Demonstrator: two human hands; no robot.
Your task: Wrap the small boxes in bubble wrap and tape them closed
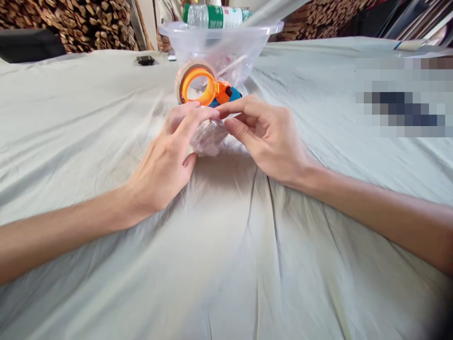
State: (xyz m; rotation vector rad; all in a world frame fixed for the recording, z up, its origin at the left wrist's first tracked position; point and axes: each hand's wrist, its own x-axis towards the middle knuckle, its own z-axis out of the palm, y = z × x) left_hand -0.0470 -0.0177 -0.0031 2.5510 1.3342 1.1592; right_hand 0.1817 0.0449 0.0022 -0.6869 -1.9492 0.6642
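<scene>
A small bundle in crinkled clear plastic [209,137] lies on the cloth in the middle; what is inside it I cannot make out. Wrapped round its left side is my left hand [170,151], fingers over the top and thumb low at the near edge. At the bundle's upper right, my right hand [271,134] has its index finger and thumb close together against the plastic. Whether a bit of film or tape sits in that pinch is too small to tell. Just behind stands an orange and blue tape dispenser [198,87] with a roll of tape on it.
A clear plastic basin [260,40] stands behind the dispenser, with a green-labelled bottle [215,17] across its top. A small black object [145,60] lies at the back left. Wrinkled pale cloth [177,274] covers the surface. Stacked firewood [95,23] lines the background.
</scene>
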